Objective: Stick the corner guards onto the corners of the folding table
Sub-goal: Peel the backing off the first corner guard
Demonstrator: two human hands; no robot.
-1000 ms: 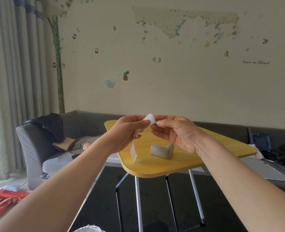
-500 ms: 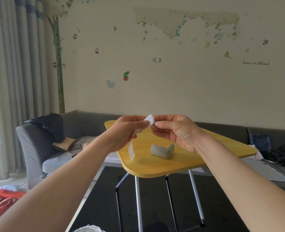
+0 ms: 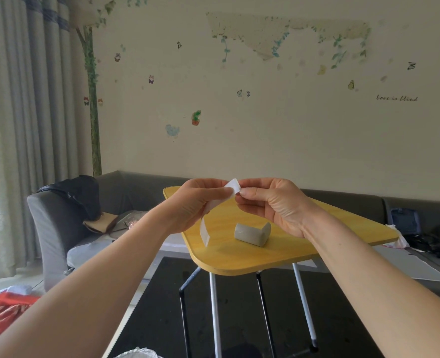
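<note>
A yellow folding table (image 3: 286, 250) on white and black metal legs stands in front of me. One grey L-shaped corner guard (image 3: 252, 233) lies on its top near the front corner. Above the table, my left hand (image 3: 195, 202) and my right hand (image 3: 273, 202) both pinch a white adhesive strip (image 3: 234, 187) at its upper end. The strip's lower part hangs down below my left hand, ending near the table's left edge. The table corners in view carry no guards.
A grey sofa (image 3: 58, 223) runs behind the table, with a black bag (image 3: 76, 192) on its left arm and dark items at the far right. A red cloth (image 3: 1, 313) lies on the floor at left. A dark rug (image 3: 239, 319) lies under the table.
The hanging lower part of the strip has swung slightly left and down below my left hand. Both hands stay in nearly the same place.
</note>
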